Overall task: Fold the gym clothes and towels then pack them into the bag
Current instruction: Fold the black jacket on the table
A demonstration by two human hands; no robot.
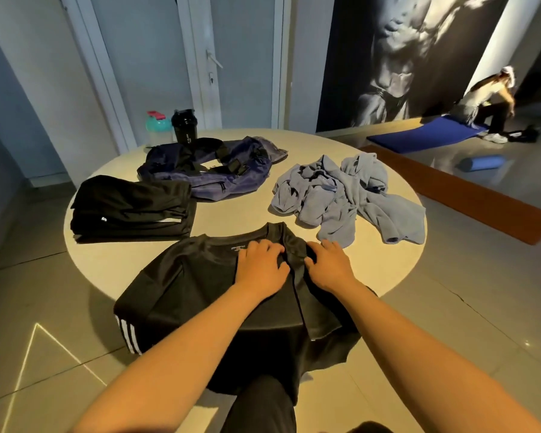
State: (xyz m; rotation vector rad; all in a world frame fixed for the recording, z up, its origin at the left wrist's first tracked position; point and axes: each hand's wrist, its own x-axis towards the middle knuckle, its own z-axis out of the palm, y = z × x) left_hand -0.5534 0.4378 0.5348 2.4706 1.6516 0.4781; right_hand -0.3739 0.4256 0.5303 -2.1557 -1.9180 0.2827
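Through the head camera, the black shirt (200, 285) lies collar-away on the near part of the table (231, 220), hem hanging off towards the person, with a lengthwise fold edge running between the hands. The left hand (260, 267) and right hand (328, 265) press flat by the collar, pinching nothing. The navy bag (206, 176) lies well beyond, nearer the left hand, its contents hidden

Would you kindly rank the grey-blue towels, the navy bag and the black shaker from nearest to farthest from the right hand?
1. grey-blue towels, just beyond the right hand
2. navy bag, farther back, to the left
3. black shaker, behind the bag
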